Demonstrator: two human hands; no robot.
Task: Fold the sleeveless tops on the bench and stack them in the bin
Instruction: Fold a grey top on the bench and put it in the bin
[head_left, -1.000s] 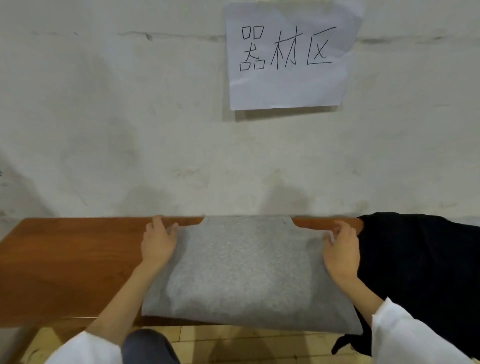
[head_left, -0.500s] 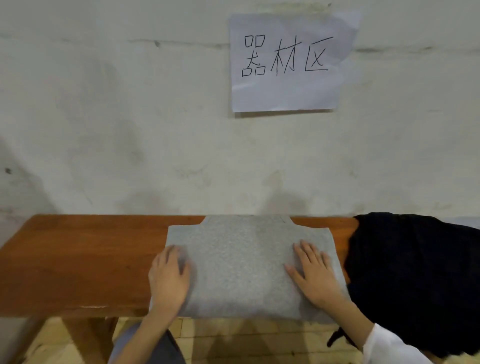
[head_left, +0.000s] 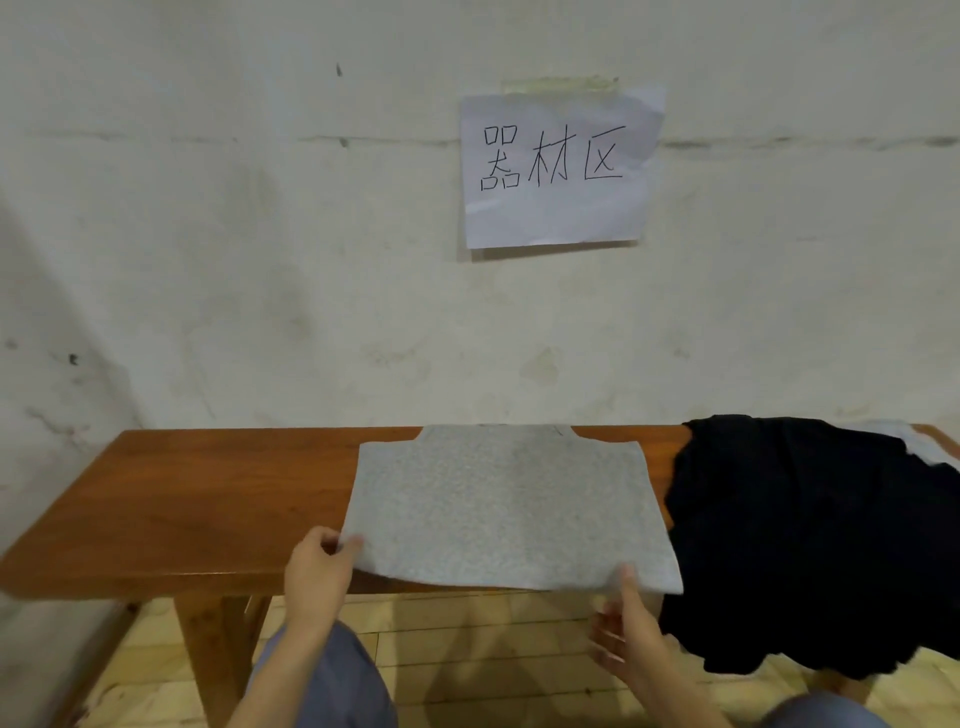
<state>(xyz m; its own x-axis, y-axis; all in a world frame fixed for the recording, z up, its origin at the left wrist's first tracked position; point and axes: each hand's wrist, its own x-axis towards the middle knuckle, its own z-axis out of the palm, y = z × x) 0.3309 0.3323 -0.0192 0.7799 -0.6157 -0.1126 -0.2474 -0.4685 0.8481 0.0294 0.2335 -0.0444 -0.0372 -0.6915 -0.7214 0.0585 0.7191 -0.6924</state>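
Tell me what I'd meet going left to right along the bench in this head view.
Bare bench → left hand → grey top, pinched at its two near corners by the hands → right hand → black garment → pale cloth at the far right end.

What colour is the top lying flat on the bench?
The top is speckled light grey; head view.

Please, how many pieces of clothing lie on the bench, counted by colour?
Grey: 1, the grey top, spread flat.
Black: 1, the black garment, in a heap to the right.
Pale: 1, a pale cloth, mostly hidden behind the black garment.
Total on the bench: 3.
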